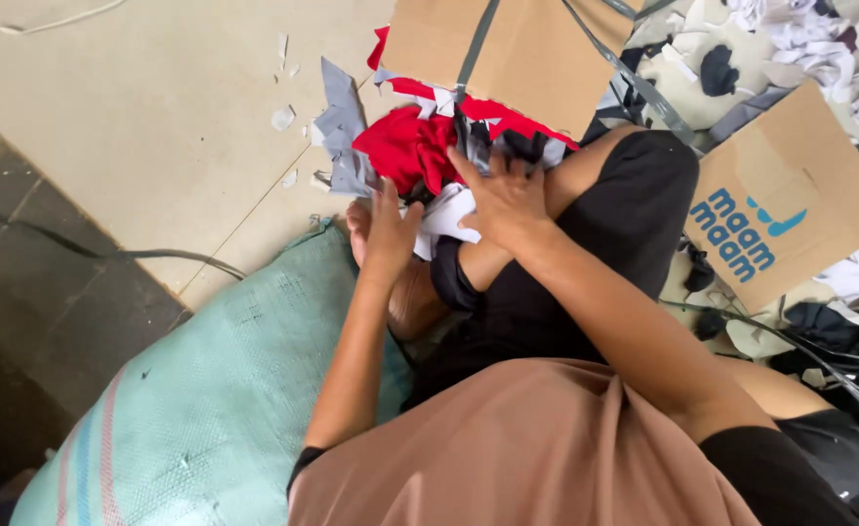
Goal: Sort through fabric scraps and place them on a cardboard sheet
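I sit on the floor with a heap of fabric scraps (419, 146) in red, grey, white and black in front of my knees. My left hand (387, 229) presses against the near left side of the heap, fingers up on the white and red pieces. My right hand (502, 195) lies flat on top of the heap, fingers spread over black and red cloth, with a white scrap (449, 216) under its palm. Both hands gather the pile between them.
A pale green woven sack (215, 390) lies at my left side. A cardboard box (507, 49) stands behind the heap and another cardboard box (790, 195) at the right. Loose scraps litter the right floor. A cable (108, 255) runs at the left.
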